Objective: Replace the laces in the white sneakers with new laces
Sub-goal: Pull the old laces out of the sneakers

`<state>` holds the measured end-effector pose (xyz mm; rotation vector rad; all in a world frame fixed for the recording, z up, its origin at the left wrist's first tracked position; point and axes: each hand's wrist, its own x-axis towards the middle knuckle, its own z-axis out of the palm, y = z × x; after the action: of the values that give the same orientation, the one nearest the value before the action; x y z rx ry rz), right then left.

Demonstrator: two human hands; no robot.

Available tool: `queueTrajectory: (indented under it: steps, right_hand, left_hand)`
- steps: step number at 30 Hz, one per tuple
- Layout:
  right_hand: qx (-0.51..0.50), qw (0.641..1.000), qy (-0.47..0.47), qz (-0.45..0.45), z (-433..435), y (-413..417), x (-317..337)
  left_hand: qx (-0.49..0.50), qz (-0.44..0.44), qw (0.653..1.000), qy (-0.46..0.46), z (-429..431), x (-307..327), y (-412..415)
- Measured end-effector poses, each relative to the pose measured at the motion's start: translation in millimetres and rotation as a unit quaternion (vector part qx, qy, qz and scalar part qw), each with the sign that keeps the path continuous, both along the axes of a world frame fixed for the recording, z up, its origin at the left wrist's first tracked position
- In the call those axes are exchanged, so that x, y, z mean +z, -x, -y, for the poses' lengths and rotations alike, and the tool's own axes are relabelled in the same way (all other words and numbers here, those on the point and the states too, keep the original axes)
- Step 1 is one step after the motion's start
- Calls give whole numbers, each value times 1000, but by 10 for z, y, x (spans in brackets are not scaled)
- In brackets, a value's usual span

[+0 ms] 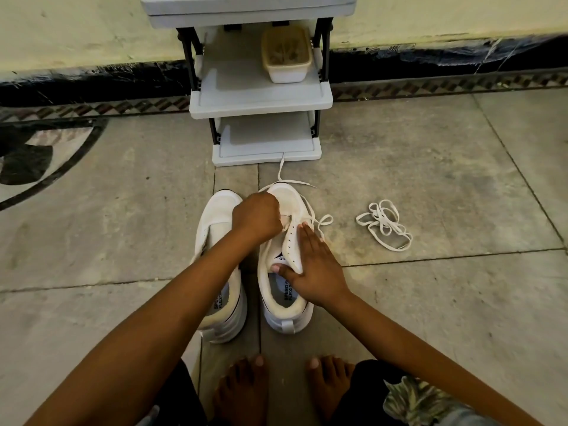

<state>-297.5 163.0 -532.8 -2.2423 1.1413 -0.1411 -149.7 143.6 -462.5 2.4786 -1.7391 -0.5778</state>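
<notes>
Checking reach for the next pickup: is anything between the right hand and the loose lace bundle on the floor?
Nothing visible. Only bare floor lies between the right hand and the lace bundle; a lace loop sits beside the sneaker, off that line.

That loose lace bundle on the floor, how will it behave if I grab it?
The lace bundle lies in slack, overlapping loops, so it is probably floppy and light. Lifted by one strand, it will likely trail or tangle.
</notes>
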Motion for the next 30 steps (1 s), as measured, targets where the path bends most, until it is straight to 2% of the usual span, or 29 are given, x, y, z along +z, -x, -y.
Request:
queueTrajectory:
  steps: [1,3,4,6,7,9,11,13,17,21,23,24,25,26,27,28,29,30]
  right_hand:
    - [-1,1000,-2,1,-3,-3,-16]
    - [-1,1000,1,-1,3,-4,-21]
    - [0,1000,2,-2,5,-5,-24]
    - [2,1000,4,-5,5,-2,-21]
    - [3,1000,5,-7,3,-3,-18]
    - [2,1000,5,-7,3,-11,-13]
    - [-1,1000,1,-8,8,-13,-11]
    - [-4,1000,-2,-6,6,-5,-7]
    - [-5,1000,-8,-7,-10,-3,24]
    - [-2,1000,-4,-13,5,-7,24]
    - [-2,1000,-5,-16,0,-5,26]
    - [-1,1000,-5,-15,4,-6,25]
    - [1,1000,-6,-15,5,-5,22]
    - [2,1000,-7,-14,13,-8,17]
    - [2,1000,-7,-12,18,-11,11]
    - [1,1000,-8,-9,20,-9,6]
    - [-2,1000,-10,-6,20,-14,10]
    - [-2,1000,-11,-6,15,-10,15]
  left_hand:
    - [36,-102,994,17,13,38,-46]
    - [80,-302,949,54,23,179,-62]
    - [82,-350,931,68,11,222,-48]
    - [85,-365,923,82,-26,220,-3]
    - [75,-335,936,79,-45,192,0]
    - [25,-216,975,37,-72,101,-52]
    - [-26,-125,992,-8,-94,35,-109]
    - [-29,-81,996,-8,-112,-5,-122]
    - [-10,-52,998,17,-82,-28,-117]
    - [-69,81,994,-34,-2,-20,17]
    - [-70,96,992,-49,23,27,46]
    - [-58,46,996,-49,40,74,24]
    - [-41,-57,997,-40,53,127,-14]
    - [-15,-207,978,-32,54,224,-32]
    - [15,-347,938,-13,38,360,-20]
    - [41,-428,902,28,35,459,-10]
    - [68,-455,885,71,51,534,-13]
    - [89,-442,886,109,72,556,-21]
